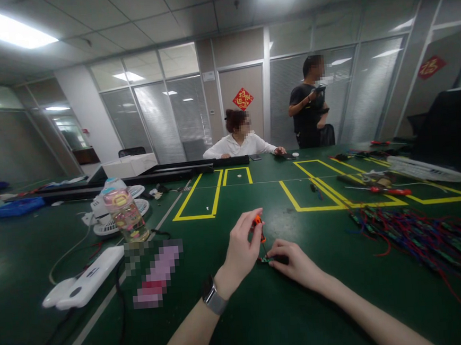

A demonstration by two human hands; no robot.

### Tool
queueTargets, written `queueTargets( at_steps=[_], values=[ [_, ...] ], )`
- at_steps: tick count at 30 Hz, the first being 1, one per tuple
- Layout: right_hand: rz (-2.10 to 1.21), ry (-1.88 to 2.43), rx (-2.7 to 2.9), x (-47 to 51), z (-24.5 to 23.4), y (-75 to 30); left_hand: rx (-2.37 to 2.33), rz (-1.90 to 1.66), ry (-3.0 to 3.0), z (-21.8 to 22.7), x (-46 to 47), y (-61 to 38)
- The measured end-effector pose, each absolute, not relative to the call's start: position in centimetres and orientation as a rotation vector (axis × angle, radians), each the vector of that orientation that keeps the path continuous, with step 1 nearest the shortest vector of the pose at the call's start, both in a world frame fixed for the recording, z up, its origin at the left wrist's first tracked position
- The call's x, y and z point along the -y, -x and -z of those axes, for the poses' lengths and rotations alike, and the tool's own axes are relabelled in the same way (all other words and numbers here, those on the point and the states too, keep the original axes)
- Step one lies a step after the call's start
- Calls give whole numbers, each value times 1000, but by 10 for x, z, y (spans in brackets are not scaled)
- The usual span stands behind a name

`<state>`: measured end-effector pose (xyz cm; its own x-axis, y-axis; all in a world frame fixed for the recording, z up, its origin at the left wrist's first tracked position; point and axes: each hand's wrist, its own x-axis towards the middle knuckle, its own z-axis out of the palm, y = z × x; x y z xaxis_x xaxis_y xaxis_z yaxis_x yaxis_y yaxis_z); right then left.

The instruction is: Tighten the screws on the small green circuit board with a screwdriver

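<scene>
Green matting is covering the long bench point(210, 323) in an office with glass partitions, and yellow tape boxes point(196, 202) are marking out its far half.

Seen from the head camera, the left hand point(242, 248) is hovering just above the bench near the middle of the picture. Its grip is pinching an orange-handled screwdriver point(259, 226) between thumb and fingertips, with the tool pointing steeply down. A wristwatch point(213, 297) is sitting on that wrist. The right hand point(297, 263) is lying low on the bench just beside it. Its fingertips are closing on a small green board point(265, 260) and pressing it flat to the matting (the part is too small to make out any detail). The screwdriver tip is coming down right at this board, though whether the two are touching cannot be told.

Off to the left, a drink bottle point(125, 212) is standing upright in front of a white fan point(137, 198), and a white device point(83, 282) is lying nearer the front edge with cables trailing from it. To the right, well apart from the hands, a wire bundle point(419, 232) of red and blue leads is sprawling across the matting. Beyond it, red-handled screwdrivers point(391, 191) and a white keyboard point(425, 169) are lying.

Across the bench, a seated person point(239, 145) in a white shirt is resting both arms on the far edge, and a standing person point(309, 108) in black is holding something up at chest height.
</scene>
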<state>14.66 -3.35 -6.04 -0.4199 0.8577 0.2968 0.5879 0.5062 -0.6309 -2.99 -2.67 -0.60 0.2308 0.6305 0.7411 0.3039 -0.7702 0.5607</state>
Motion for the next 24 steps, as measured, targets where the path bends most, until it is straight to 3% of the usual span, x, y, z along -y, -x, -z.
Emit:
queueTargets(
  at_steps=[24],
  values=[
    [-428, 1206, 2290, 47, 47, -137, -897, -1553, -2275, 6, 25, 33]
  ],
)
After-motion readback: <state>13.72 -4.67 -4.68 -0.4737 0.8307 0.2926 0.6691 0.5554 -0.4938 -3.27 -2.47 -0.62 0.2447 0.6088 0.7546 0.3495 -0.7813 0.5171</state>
